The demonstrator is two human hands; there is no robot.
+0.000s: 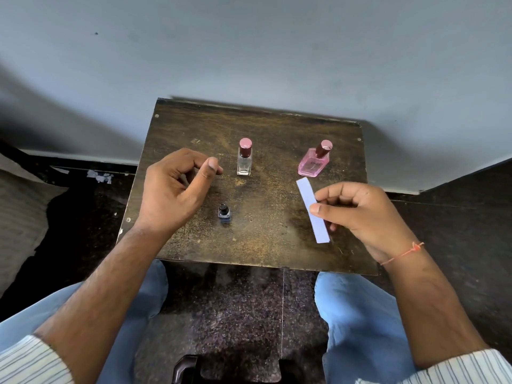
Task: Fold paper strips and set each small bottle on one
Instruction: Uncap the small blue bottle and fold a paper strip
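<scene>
- Your right hand (365, 214) pinches an unfolded paper strip (312, 210) at the table's (277, 128) 4 o'clock.
- Your left hand (173, 189) hovers loosely curled, holding nothing.
- All three bottles stand directly on the table; judged the first fold, needing both hands.

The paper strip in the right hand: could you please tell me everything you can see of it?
The paper strip is pale lilac-white, long, narrow, flat and not yet folded. It runs slantwise above the table's right side, its far end near the pink bottle. The right hand pinches its middle between thumb and fingers.
</scene>
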